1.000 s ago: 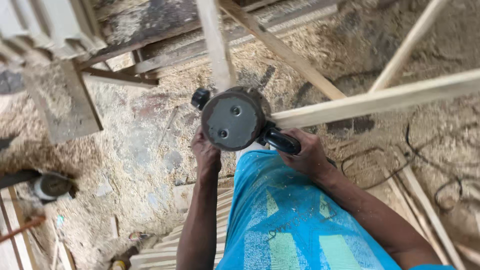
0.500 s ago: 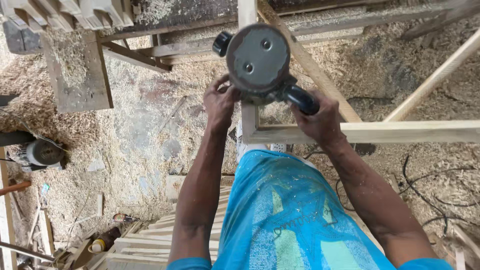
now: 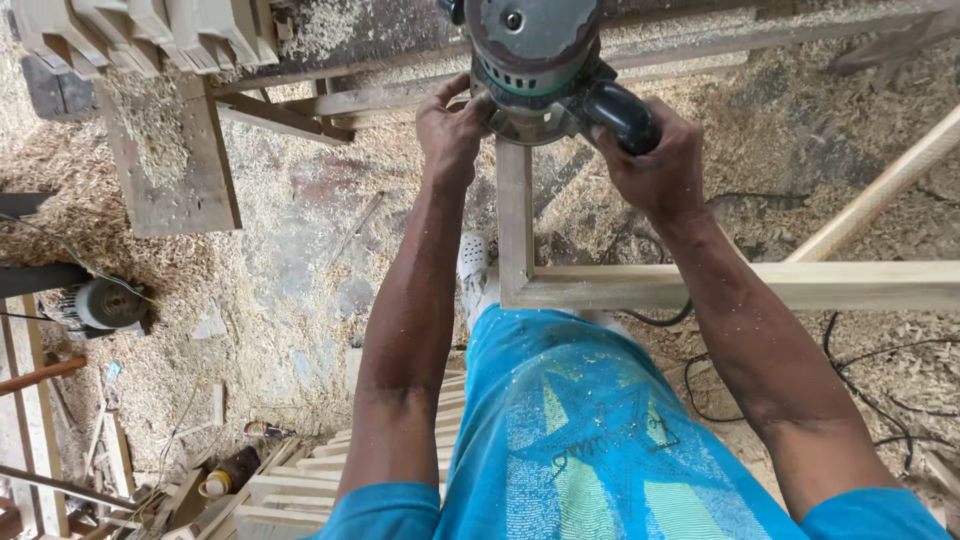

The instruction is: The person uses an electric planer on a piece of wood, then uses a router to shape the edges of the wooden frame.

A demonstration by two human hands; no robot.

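A grey round-topped power router (image 3: 535, 55) with black side handles rests on the upright rail of a pale wooden frame (image 3: 515, 230), near the top of the view. My left hand (image 3: 450, 125) grips its left side. My right hand (image 3: 655, 150) is wrapped around the black right handle. The frame's corner joint lies just below the tool, and its horizontal rail (image 3: 760, 285) runs off to the right. My blue shirt fills the lower middle.
Sawdust covers the floor. A wooden bench with stacked mouldings (image 3: 150, 40) stands at top left. A small grey motor (image 3: 105, 303) sits at the left. Slats (image 3: 290, 480) lie at the bottom, and black cables (image 3: 860, 380) trail at right.
Both hands have pushed the router away from me along the upright rail, toward the top of the view. The frame's corner now sits lower and closer to my body.
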